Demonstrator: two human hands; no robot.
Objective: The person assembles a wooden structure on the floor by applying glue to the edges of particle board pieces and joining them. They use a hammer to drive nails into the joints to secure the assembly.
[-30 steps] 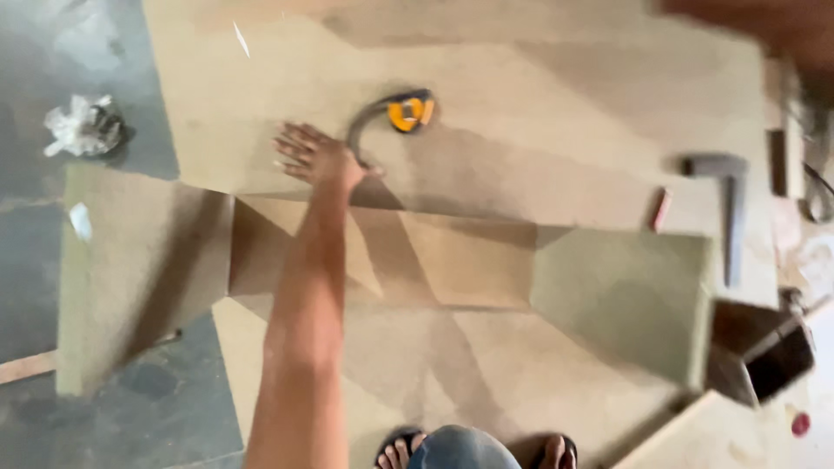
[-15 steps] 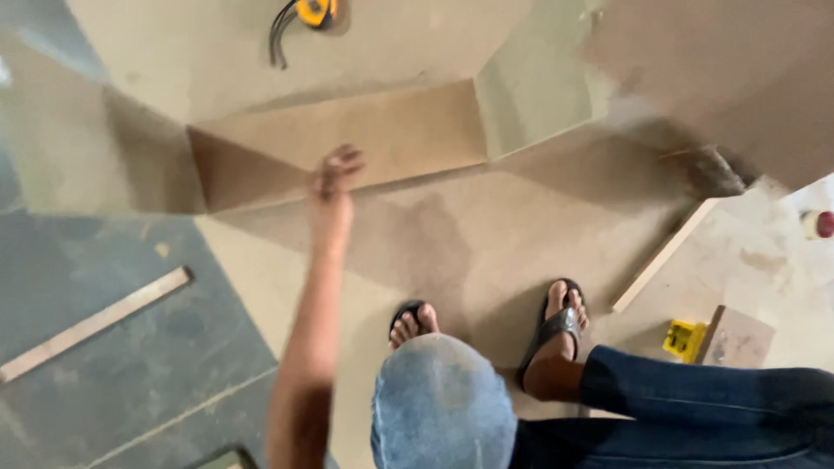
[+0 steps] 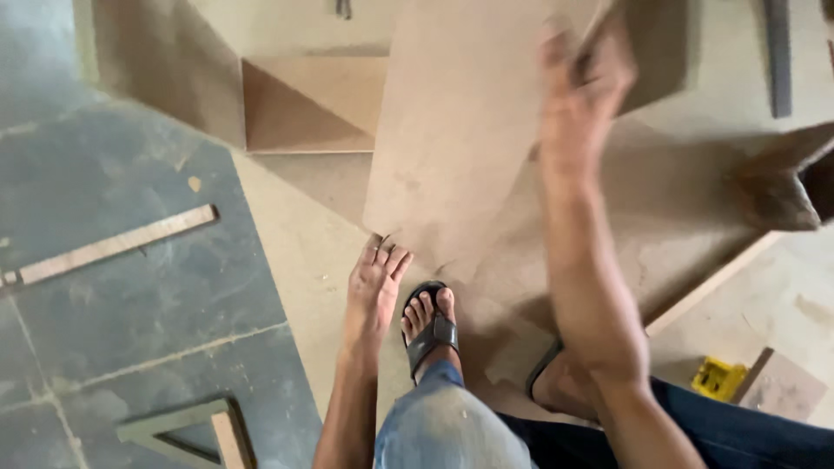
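A large brown fibreboard panel (image 3: 460, 130) is tilted up off the floor in front of me. My right hand (image 3: 582, 95), blurred by motion, grips the panel's upper right edge. My left hand (image 3: 378, 282) reaches down with its fingers stretched out. Its fingertips touch the panel's lower left corner, and I cannot see them closed around it. My feet in dark sandals (image 3: 430, 334) stand on a sheet of board just below the panel.
Folded board pieces (image 3: 304, 104) lie behind the panel on a big sheet. A wooden strip (image 3: 113, 247) and a triangular wooden frame (image 3: 187, 426) lie on the grey floor at left. At right are an open board box (image 3: 782, 182), a small yellow object (image 3: 717, 378) and a dark bar (image 3: 776, 52).
My view has swung down and right. My left hand dropped from the far board to the panel's lower corner. My right hand came into view, raising the panel by its edge.
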